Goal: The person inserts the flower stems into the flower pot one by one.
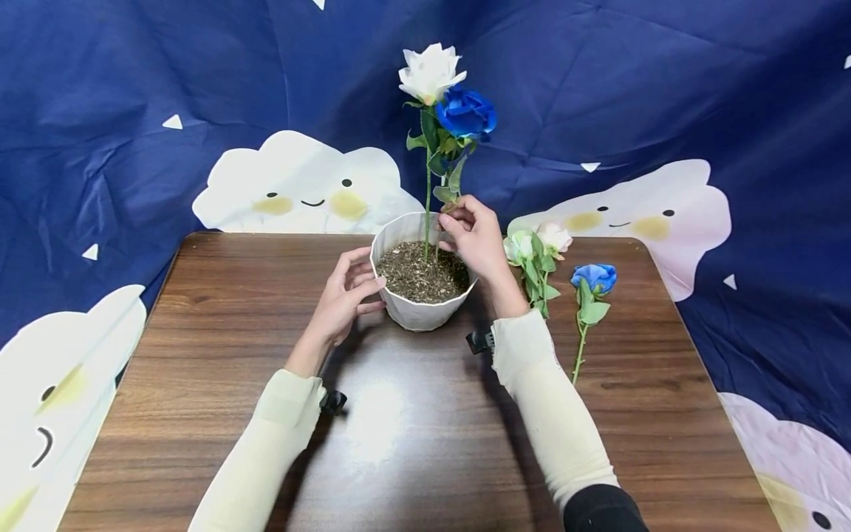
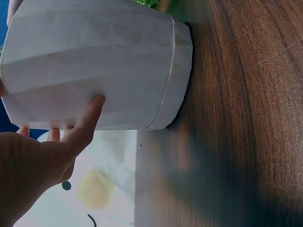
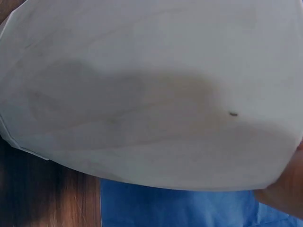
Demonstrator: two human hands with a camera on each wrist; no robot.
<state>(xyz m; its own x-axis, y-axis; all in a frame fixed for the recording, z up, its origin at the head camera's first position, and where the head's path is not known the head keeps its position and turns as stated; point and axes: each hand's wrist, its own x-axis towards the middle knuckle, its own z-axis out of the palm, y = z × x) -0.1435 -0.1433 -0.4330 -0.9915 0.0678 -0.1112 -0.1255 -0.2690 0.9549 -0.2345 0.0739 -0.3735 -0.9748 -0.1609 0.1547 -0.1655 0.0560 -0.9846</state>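
Soil (image 1: pixel 415 275), brown and granular, sits in the white faceted pot (image 1: pixel 425 315) on the brown wood-grain table (image 1: pixel 246 310); one white-petalled rose (image 1: pixel 431 72) stands in it. Left hand (image 1: pixel 342 295) steadies the pot, unclenched; right hand (image 1: pixel 477 240) pinches a blue-petalled rose's (image 1: pixel 467 113) stem. Right wrist view alone shows a dark wall speck (image 3: pixel 233 114).

The table (image 1: pixel 226 325) bears 1 pot (image 1: pixel 420 315) and 3 loose flowers (image 1: pixel 548 264).
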